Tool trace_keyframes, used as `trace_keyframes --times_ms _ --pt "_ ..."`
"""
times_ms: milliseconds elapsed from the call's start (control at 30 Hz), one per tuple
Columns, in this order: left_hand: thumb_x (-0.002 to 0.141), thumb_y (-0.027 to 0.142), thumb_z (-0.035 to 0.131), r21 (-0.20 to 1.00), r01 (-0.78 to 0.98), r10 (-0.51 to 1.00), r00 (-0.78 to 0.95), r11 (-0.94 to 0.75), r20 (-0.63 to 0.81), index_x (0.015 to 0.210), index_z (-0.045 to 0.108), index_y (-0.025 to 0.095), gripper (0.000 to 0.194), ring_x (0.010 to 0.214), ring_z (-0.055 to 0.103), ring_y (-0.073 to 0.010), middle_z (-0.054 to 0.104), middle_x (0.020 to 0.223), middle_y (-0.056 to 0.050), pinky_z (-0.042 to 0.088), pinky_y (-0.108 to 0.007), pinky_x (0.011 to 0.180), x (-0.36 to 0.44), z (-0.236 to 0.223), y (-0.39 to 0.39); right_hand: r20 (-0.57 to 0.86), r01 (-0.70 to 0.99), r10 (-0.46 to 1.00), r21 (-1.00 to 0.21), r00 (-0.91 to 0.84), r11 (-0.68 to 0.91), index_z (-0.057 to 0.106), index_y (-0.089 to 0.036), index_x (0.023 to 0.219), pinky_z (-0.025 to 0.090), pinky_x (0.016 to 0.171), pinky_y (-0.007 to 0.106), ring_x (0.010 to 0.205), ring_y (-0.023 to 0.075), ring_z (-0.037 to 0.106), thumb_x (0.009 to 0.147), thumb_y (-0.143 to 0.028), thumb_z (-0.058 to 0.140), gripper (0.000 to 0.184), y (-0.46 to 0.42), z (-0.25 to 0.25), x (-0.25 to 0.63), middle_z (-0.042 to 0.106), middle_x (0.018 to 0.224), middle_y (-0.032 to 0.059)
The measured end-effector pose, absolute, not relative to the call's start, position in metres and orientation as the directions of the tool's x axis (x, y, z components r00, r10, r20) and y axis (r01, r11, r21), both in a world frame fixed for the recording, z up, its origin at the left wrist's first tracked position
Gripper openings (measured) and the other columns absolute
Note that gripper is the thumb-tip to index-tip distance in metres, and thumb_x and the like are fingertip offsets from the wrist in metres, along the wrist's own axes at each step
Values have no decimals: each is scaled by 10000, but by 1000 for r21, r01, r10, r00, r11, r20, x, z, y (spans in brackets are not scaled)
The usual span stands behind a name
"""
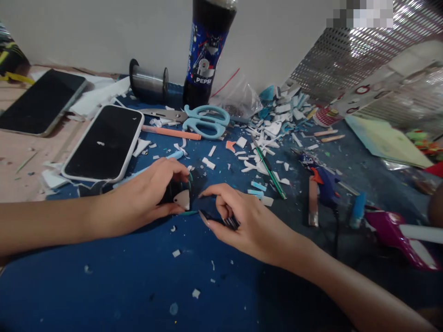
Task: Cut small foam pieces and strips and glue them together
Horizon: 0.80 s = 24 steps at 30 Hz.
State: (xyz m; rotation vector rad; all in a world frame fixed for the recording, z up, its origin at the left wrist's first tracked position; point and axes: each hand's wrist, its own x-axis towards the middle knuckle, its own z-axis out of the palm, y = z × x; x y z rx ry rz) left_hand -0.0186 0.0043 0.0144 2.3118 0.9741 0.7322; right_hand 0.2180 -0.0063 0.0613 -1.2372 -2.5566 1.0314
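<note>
Near the middle of the blue table, my left hand (152, 184) is closed around a small craft piece (182, 199), white and dark with teal edges. Its fingers and thumb hide much of that piece. Just to the right, my right hand (242, 219) has curled fingers around a slim dark tool (231, 223). The tool's tip points left, close to the teal edge of the piece; whether they touch I cannot tell. Most of the tool is hidden in the palm, so its kind is unclear.
Beyond the hands lie blue-handled scissors (206, 121), an orange marker (171, 133), a white-edged phone (105, 142) and a green pencil-like stick (270, 170). A Pepsi bottle (206, 55) and wire spool (148, 83) stand behind. Scraps (277, 122) pile up; a blue glue gun (327, 184) lies right.
</note>
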Motion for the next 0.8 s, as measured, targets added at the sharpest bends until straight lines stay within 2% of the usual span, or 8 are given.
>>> trace_keyframes --times_ms 267,600,700,800 --pt "835 276 599 634 481 757 594 -606 273 1153 415 194 376 986 571 -238 548 1062 -105 538 -380 832 -20 12 4 -202 652 704 -606 -681 457 506 -159 1150 322 524 216 558 91 427 875 -236 510 286 -7 63 217 445 671 -39" --pt "857 304 580 592 499 743 608 -633 281 1146 416 182 354 968 562 -226 536 1061 -102 534 -364 822 -20 11 4 -157 630 703 -605 -694 487 492 -157 1157 318 504 209 540 85 426 886 -228 509 281 -8 63 218 413 646 -54" --pt "877 309 551 580 512 744 608 -634 276 1141 421 180 322 950 563 -212 533 1064 -97 534 -336 804 -21 12 3 -118 667 744 -550 -658 503 497 -162 1139 350 533 216 578 91 470 859 -222 550 292 -4 73 224 476 690 -36" --pt "881 329 545 580 531 756 605 -618 251 1148 419 186 328 918 570 -204 536 1065 -94 537 -330 788 -22 10 3 -35 741 815 -440 -579 507 492 -176 1113 405 611 243 670 118 526 838 -236 572 292 5 92 242 541 780 1"
